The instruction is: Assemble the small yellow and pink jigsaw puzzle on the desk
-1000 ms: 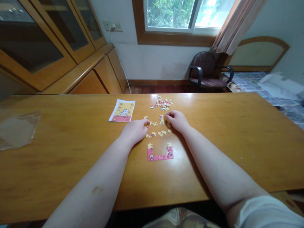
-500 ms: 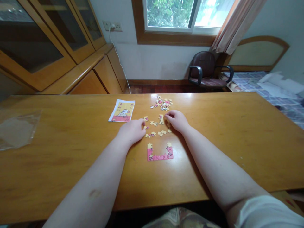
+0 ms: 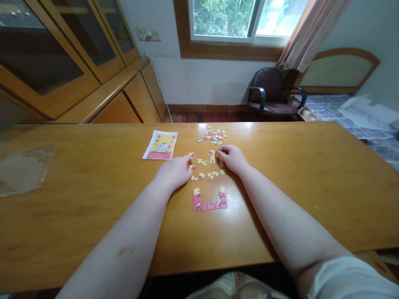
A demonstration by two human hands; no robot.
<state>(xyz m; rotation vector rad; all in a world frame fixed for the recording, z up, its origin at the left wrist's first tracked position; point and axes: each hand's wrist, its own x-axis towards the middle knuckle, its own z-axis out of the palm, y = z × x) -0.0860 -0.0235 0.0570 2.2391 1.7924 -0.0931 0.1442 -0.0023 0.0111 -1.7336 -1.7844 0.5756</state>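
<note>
Clock centred on the loose yellow cardboard jigsaw pieces (image 3: pixel 202 175) mid-bench, 12 pointing away from the person. Left bare hand (image 3: pixel 173 172) at 9 o'clock, low over the brown varnished wooden bench (image 3: pixel 102 166); fingers curled, thumb and index slightly apart, small gap between. Tips just beside a yellow-and-pink jigsaw piece (image 3: pixel 193 167); contact or grip, can't tell. A second yellow piece with a pink mark (image 3: pixel 191 155) sits near the index tip, toward 11.

Right bare hand (image 3: pixel 233 158) at 2 to 3 o'clock, fingers bunched, thumb and index tips close together. Can't tell if they pinch a piece. Tips sit just beside the right edge of a yellow upright block of puzzle (image 3: pixel 212 157) with pink and dark print. More yellow pieces lie just below this hand.

Pink U-shaped puzzle border with yellow tips (image 3: pixel 205 206) at 6 o'clock, flat, gap facing 12. Mixed pile of pink, yellow and white pieces (image 3: pixel 215 135) at 12. White-edged yellow-and-pink picture sheet (image 3: pixel 163 143) at 10, beyond left hand. Clear plastic bag (image 3: pixel 25 172) at 9, far out. Brown padded armchair (image 3: pixel 269 89) past the bench, 1 to 2 o'clock.
</note>
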